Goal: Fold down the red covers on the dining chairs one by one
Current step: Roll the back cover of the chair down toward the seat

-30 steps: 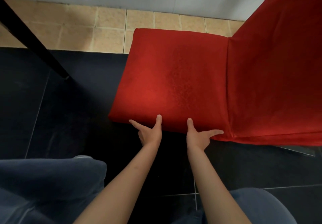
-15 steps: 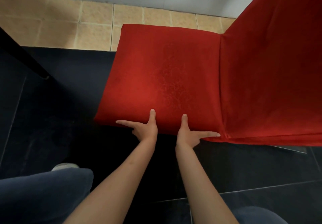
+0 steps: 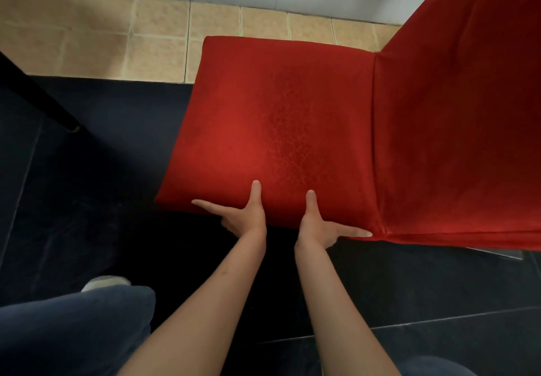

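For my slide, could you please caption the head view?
Both hands, left hand and right hand, press the red cover at the seat's near edge.

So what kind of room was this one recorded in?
Probably a dining area: a chair in a red cover, a dark table leg beside it, and dark floor tiles meeting beige ones by the wall.

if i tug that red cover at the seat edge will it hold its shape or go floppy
Probably floppy: the red cover is thin patterned cloth that follows the seat's shape and creases where seat meets back. It likely resists a little, since it lies smooth and taut. The left hand and right hand press its near edge with straight fingers, so it may slide rather than lift.
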